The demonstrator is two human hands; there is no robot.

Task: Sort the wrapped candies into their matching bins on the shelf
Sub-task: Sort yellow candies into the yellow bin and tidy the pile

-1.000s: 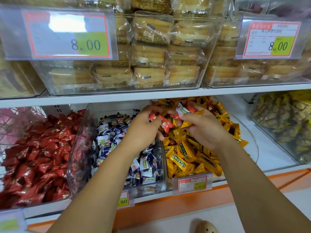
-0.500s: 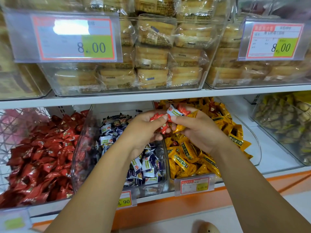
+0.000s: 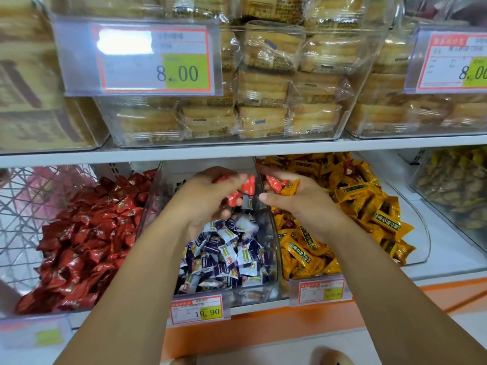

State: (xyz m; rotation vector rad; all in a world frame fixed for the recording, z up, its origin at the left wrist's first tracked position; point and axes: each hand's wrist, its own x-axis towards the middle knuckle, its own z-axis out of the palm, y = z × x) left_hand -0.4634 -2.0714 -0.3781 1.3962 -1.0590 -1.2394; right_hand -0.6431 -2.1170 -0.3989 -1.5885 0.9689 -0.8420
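— Head view: what do our fingers hold?
— Our left hand (image 3: 208,204) grips red candies (image 3: 237,192); our right hand (image 3: 300,204), at its three o'clock, cups mixed candies (image 3: 280,184), red and yellow. Purple candies (image 3: 226,256) lie in the bin (image 3: 253,295) at six o'clock.

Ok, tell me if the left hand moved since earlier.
Yes: the left hand shifted left from the yellow candy bin's edge, over the purple candy bin.

a white shelf board (image 3: 184,154) crosses the view, carrying clear tubs of wrapped pastries (image 3: 263,83) with price tags (image 3: 155,57) reading 8.00. an orange strip (image 3: 237,335) runs along the lower shelf edge, pale floor (image 3: 263,356) beneath. a wire basket (image 3: 31,206) stands at far left.
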